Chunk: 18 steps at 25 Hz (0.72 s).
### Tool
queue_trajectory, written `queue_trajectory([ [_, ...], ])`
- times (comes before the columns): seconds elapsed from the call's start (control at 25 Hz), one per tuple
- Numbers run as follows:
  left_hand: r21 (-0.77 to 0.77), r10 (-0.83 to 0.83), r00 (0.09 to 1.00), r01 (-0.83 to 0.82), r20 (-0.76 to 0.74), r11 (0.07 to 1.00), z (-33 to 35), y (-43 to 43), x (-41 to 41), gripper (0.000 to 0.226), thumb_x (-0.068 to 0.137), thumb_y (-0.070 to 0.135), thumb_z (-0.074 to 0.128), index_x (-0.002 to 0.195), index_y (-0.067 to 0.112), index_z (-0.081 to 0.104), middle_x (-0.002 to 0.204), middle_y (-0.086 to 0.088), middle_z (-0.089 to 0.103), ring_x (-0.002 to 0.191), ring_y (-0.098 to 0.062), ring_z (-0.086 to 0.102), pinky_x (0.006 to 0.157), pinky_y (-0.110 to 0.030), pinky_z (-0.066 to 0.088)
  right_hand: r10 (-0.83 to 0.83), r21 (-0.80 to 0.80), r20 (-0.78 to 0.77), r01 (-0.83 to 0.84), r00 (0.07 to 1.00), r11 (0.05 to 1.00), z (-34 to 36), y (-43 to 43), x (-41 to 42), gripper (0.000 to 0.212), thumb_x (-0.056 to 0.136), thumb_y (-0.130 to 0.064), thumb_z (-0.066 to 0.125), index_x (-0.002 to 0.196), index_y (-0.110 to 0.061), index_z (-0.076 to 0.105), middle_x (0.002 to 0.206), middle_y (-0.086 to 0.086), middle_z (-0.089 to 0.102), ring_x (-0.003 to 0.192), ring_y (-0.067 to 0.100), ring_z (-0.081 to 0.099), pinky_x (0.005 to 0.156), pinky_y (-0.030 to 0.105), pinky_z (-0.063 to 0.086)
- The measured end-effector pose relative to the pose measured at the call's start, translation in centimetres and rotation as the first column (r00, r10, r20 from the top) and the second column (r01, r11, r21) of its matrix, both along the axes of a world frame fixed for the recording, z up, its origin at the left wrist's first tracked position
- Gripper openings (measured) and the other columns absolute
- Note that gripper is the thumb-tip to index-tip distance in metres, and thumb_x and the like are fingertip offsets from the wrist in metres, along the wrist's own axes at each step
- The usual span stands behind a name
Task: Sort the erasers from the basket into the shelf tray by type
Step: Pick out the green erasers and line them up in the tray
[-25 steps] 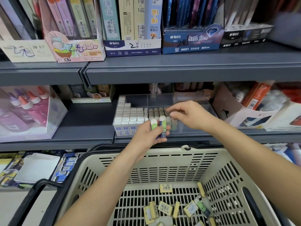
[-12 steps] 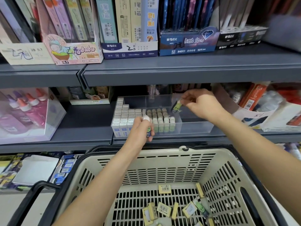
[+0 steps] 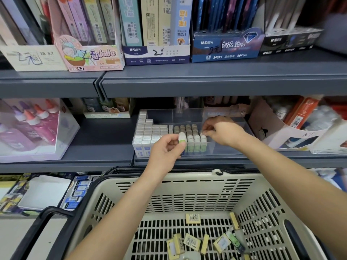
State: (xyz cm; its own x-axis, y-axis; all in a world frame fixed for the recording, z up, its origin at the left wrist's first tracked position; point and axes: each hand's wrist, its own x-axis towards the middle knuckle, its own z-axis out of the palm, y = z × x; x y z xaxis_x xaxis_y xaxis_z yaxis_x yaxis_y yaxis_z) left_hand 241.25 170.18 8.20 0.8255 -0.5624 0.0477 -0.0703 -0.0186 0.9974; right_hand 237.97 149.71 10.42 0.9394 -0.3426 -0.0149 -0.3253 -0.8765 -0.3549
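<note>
The right hand [image 3: 222, 133] has come down to the front row of the clear tray [image 3: 225, 147] and pinches the end eraser [image 3: 203, 141] there. The left hand [image 3: 165, 152] still grips a green-white eraser [image 3: 181, 138] at frame centre.

Arms are held out forward, green eraser [image 3: 182, 138] pinched in the left hand [image 3: 166, 150], row-end eraser [image 3: 203, 138] nipped by right hand [image 3: 224, 132] fingertips.

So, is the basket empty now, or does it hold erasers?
Not empty. Several yellow-sleeved erasers and a green-sleeved eraser lie loose on the floor of the basket.
</note>
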Motion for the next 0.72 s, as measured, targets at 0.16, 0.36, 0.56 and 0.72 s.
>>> queue_trajectory([
  [0.16,0.005,-0.008,0.999,0.008,-0.034,1.0,-0.4,-0.3,0.0,0.015,0.089,0.009,0.06,0.095,0.022,0.06,0.087,0.004,0.059,0.075,-0.002,0.057,0.065,-0.015,0.053,0.028,-0.005,-0.057,-0.028,0.998,1.0,-0.3,-0.2,0.7,0.015,0.091,-0.023,0.051,0.093,-0.026,0.066,0.113,-0.003,0.062,0.101,0.019,0.055,0.088,0.03,0.046],
  [0.36,0.027,-0.018,0.998,0.019,-0.059,0.999,-0.8,-1.0,-0.2,0.021,0.088,0.003,0.059,0.108,0.009,0.06,0.089,0.003,0.06,0.078,-0.004,0.058,0.064,-0.015,0.053,-0.005,0.005,0.081,0.005,0.997,1.0,0.4,0.0,-0.4,0.022,0.092,-0.018,0.048,0.104,-0.021,0.067,0.11,-0.002,0.066,0.099,0.015,0.059,0.086,0.026,0.047],
  [0.56,0.042,-0.059,0.996,0.061,-0.061,0.997,-0.8,-1.5,-1.0,0.019,0.088,0.002,0.06,0.099,0.018,0.061,0.085,0.006,0.06,0.075,-0.003,0.058,0.061,-0.012,0.052,0.064,0.267,0.232,-0.126,0.971,0.955,1.7,2.7,-3.4,0.025,0.091,-0.026,0.054,0.079,-0.012,0.071,0.075,-0.001,0.071,0.056,0.002,0.055,0.065,0.015,0.045],
  [0.72,0.046,-0.085,0.995,0.087,-0.046,0.995,-0.3,-1.7,-1.5,0.021,0.088,0.003,0.059,0.092,0.024,0.06,0.086,0.005,0.062,0.074,-0.003,0.059,0.06,-0.012,0.051,0.08,0.413,0.219,-0.167,0.972,0.895,2.3,3.6,-4.7,0.016,0.09,-0.02,0.057,0.091,-0.013,0.072,0.071,-0.008,0.067,0.048,0.002,0.049,0.056,0.016,0.046],
])
